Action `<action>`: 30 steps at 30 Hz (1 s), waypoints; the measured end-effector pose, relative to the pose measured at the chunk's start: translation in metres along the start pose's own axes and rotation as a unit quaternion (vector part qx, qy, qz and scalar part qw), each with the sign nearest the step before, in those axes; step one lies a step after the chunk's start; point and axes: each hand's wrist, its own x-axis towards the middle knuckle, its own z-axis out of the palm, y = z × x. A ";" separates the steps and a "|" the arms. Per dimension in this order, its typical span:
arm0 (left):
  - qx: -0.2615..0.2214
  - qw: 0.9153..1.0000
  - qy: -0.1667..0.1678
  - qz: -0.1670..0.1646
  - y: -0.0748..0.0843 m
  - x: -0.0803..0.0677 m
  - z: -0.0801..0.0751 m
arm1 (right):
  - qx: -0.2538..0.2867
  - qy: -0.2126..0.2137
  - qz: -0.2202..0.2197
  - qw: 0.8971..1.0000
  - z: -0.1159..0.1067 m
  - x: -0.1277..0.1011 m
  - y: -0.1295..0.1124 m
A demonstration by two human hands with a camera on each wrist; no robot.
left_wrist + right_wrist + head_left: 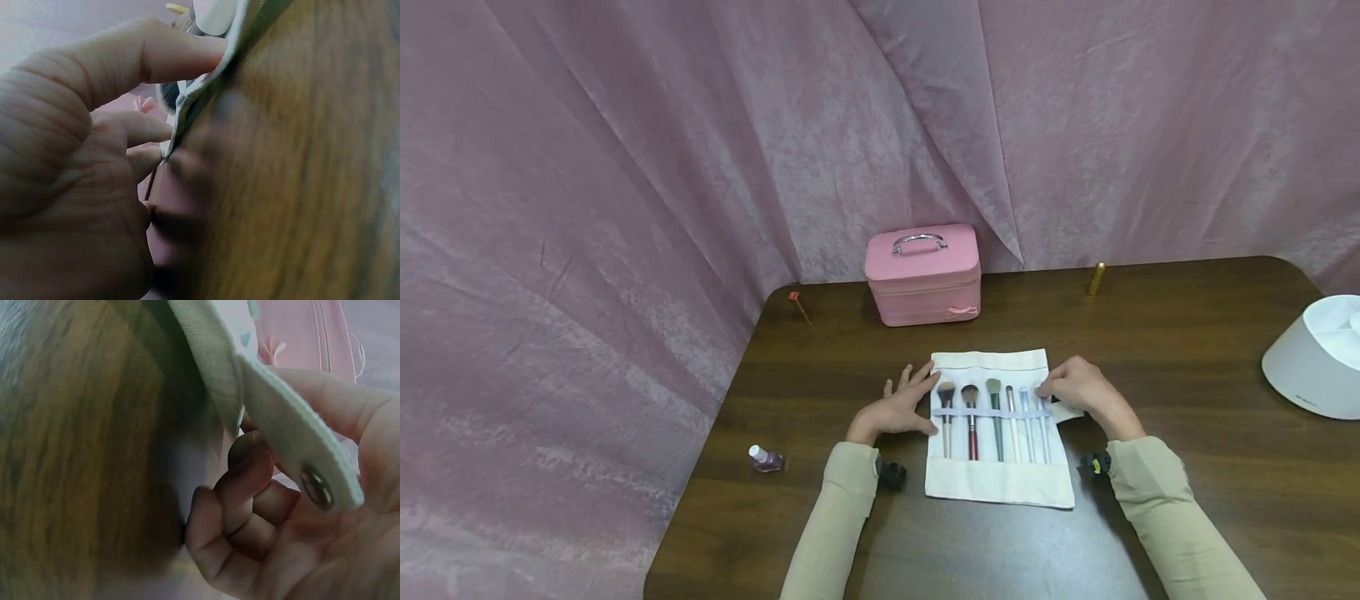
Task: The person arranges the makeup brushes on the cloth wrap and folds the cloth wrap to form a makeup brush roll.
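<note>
roll: the cream brush roll (1000,482) lies flat and opened out on the counter (1187,350), right in front of the person, probably so every brush is on show at once.
brushes: a row of brushes (996,417) sits tucked under a pale band across the middle, heads pointing away, handles toward the person. The band looks like what keeps them lined up instead of rolling around.
left hand: the left hand (898,408) rests at the roll's left edge. In the left wrist view the fingers (144,56) are fairly straight and pressing on the cloth hem, so that grip is loose, more pinning the edge down than grabbing it.
right hand: the right hand (1078,387) is at the right edge. The right wrist view shows the fingers (244,481) curled with the snap strap (294,434) held against them, so this grip is clamped on the strap, I'd guess to keep it off the brushes.
case: the pink case (923,273) stands shut at the back edge, well apart from the roll.
small stuff: a polish bottle (765,458) lies near the left elbow, a gold tube (1096,278) stands at the back, a thin red-tipped stick (797,305) lies left of the case.
white thing: a white tub (1315,357) sits far right, partly cut off, can't tell what's in it.
</note>
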 end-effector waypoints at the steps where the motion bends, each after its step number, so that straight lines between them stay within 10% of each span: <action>1: 0.001 1.000 0.000 0.000 0.000 0.000 0.000 | -0.005 -0.001 -0.003 1.000 0.000 0.000 0.000; 30: 0.011 1.000 0.008 -0.002 0.003 -0.001 -0.001 | -0.079 0.011 -0.002 0.997 0.009 -0.007 -0.009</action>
